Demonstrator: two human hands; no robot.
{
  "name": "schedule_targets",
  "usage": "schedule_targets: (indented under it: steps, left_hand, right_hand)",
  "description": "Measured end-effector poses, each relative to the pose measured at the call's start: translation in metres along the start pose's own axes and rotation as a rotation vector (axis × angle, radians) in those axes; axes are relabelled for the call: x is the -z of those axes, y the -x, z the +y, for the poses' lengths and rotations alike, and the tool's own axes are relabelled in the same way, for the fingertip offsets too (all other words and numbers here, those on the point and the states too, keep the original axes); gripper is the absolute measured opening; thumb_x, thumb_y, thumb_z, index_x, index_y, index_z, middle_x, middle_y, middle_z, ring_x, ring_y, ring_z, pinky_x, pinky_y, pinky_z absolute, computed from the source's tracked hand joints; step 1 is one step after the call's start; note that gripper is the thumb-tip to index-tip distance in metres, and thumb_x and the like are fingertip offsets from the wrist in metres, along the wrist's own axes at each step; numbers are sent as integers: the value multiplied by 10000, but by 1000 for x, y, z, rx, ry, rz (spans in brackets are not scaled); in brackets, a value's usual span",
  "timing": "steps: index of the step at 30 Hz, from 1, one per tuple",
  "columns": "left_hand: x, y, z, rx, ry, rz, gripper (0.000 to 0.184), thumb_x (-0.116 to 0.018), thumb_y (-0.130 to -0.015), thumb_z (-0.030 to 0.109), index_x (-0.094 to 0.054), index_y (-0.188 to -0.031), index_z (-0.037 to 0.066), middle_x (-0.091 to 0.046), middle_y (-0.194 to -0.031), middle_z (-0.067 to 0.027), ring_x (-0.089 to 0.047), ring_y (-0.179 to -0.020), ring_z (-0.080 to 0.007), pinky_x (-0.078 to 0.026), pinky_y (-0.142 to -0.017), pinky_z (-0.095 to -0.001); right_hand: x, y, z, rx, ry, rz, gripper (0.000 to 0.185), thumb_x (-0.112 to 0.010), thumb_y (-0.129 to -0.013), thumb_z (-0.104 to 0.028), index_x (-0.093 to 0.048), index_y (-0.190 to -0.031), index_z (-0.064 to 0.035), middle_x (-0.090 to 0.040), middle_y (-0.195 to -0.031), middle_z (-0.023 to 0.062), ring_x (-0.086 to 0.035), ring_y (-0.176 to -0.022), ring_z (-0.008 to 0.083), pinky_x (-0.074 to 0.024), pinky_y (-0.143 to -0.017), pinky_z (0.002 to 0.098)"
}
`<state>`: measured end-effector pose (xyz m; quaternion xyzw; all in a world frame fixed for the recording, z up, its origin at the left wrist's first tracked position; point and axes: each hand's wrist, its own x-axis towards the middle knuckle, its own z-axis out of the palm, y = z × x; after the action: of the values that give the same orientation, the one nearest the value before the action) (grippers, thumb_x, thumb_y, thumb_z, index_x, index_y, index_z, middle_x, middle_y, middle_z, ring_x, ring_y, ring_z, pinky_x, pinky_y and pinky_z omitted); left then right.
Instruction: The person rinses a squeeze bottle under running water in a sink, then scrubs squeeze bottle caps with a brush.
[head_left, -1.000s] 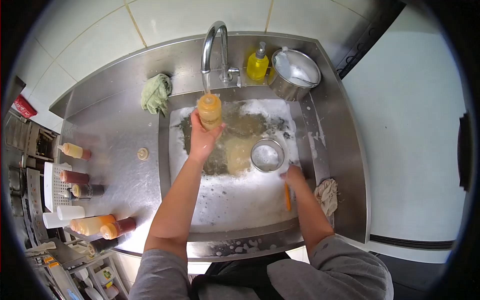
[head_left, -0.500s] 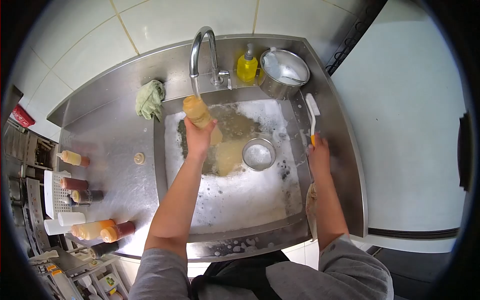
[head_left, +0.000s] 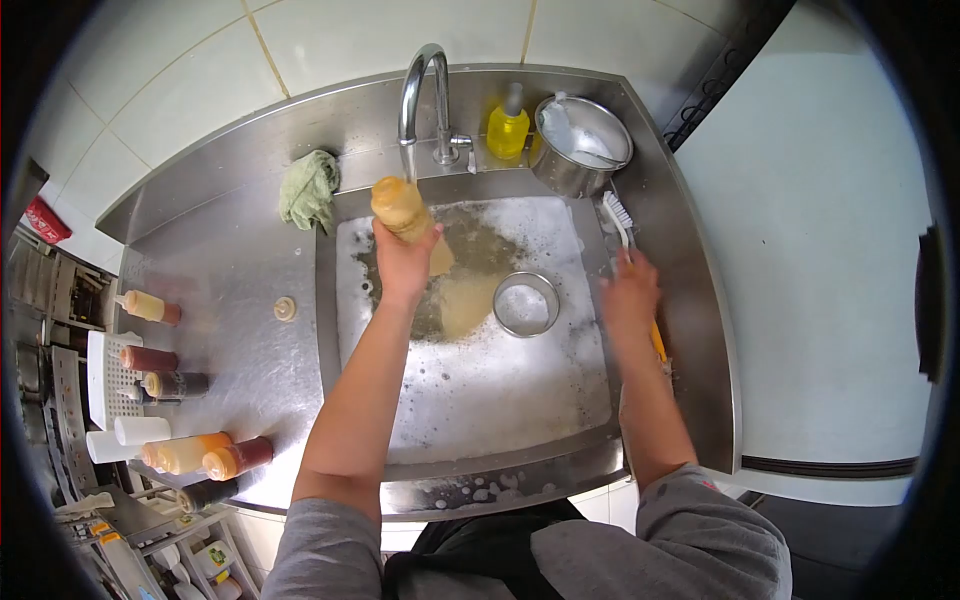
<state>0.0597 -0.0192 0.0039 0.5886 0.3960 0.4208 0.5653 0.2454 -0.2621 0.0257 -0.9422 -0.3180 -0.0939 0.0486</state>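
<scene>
My left hand (head_left: pixel 402 262) is closed around a squeeze bottle (head_left: pixel 398 208) with yellowish-brown contents or residue. The bottle is tilted over the sink, its upper end in the stream from the faucet (head_left: pixel 423 85). My right hand (head_left: pixel 632 292), slightly blurred, is closed on the neck of a dish brush (head_left: pixel 618 215) at the sink's right ledge. The brush's white bristles show beyond my fingers, and its orange handle emerges below the hand. In the sink (head_left: pixel 328 330), a round metal bowl (head_left: pixel 526 304) with suds sits in foamy water, beside a cloudy brown patch.
A green cloth (head_left: pixel 310 190) lies left of the faucet. A yellow soap dispenser (head_left: pixel 507 132) and a steel pot (head_left: pixel 570 178) stand behind the sink. On the left counter are a nozzle cap (head_left: pixel 285 309), several sauce bottles (head_left: pixel 238 457) and a white basket (head_left: pixel 105 365).
My right hand has slid up the brush to its neck, and the brush has turned so its bristles show. The bottle stays under the running water. The view has shifted slightly.
</scene>
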Motion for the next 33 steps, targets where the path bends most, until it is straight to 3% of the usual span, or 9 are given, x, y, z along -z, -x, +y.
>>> schedule_targets:
  steps: [4, 5, 9, 14, 19, 21, 27, 29, 33]
  left_hand:
    - [3, 14, 6, -171, -165, -125, 520, -720, -793, 194, -406, -1181, 47, -578, -1061, -113, -585, -950, -195, -475, -827, -330]
    - [6, 14, -1, 78, 51, -135, 468, -638, -845, 300, -420, -1182, 60, -579, -1053, -117, -589, -935, -196, -489, -800, -346]
    - [40, 15, -47, 749, 931, -407, 515, -378, -927, 538, -502, -1175, 104, -601, -1002, -92, -607, -870, -217, -519, -717, -380]
    - [42, 21, -36, 1058, 934, -266, 461, -309, -950, 467, -523, -1141, 107, -595, -945, -99, -602, -808, -240, -521, -671, -373]
    - [36, 6, -38, 815, 739, -176, 462, -261, -972, 423, -488, -1199, 90, -579, -1059, -109, -593, -939, -260, -500, -813, -457]
    - [34, -10, -41, 866, 713, -188, 551, -239, -972, 509, -458, -1251, 88, -566, -1121, -100, -570, -1016, -256, -468, -876, -460]
    - [25, -11, -10, 213, 432, -170, 664, -312, -926, 600, -289, -1421, 158, -390, -1375, -127, -414, -1231, -255, -351, -1007, -410]
    - [32, -15, -19, 372, 427, -85, 602, -317, -935, 581, -316, -1398, 196, -418, -1332, -94, -425, -1184, -245, -348, -971, -413]
    - [41, -27, -47, 731, 438, 48, 484, -329, -954, 529, -371, -1363, 274, -447, -1292, -34, -430, -1140, -224, -348, -893, -422]
  right_hand:
    - [-3, -8, -121, 374, -1093, 10, 349, -637, -819, -95, -577, -1161, -66, -538, -1130, 113, -563, -993, 233, -456, -861, 320]
    - [5, -12, -153, 277, -1409, -186, 299, -624, -839, -91, -592, -1134, -55, -544, -1122, 95, -575, -952, 175, -478, -803, 286]
    - [-37, -63, -246, 247, -1521, -304, 215, -616, -860, -134, -612, -1030, -4, -622, -846, 56, -607, -785, 151, -493, -715, 271]
    - [-22, -84, -279, -91, -1837, -801, 185, -611, -858, -174, -603, -917, 1, -613, -723, 59, -622, -678, 147, -498, -586, 248]
    - [5, -76, -255, 203, -1797, -1016, 335, -619, -861, -250, -547, -1048, 20, -610, -937, 118, -632, -787, 215, -522, -690, 329]
    - [-20, -72, -250, 412, -1155, -272, 475, -644, -844, -333, -520, -1127, 28, -586, -1061, 157, -584, -990, 293, -489, -830, 400]
    - [-33, -62, -238, 114, -1647, -582, 922, -737, -729, -272, -167, -1413, -31, -482, -1234, 229, -509, -1123, 336, -407, -943, 404]
    - [-18, -52, -232, 416, -1369, -228, 888, -749, -704, -244, -214, -1384, -46, -497, -1210, 224, -516, -1111, 349, -413, -937, 401]
    - [-8, -55, -233, 468, -1191, -281, 820, -758, -707, -197, -264, -1342, -40, -510, -1209, 208, -532, -1101, 311, -413, -941, 370]
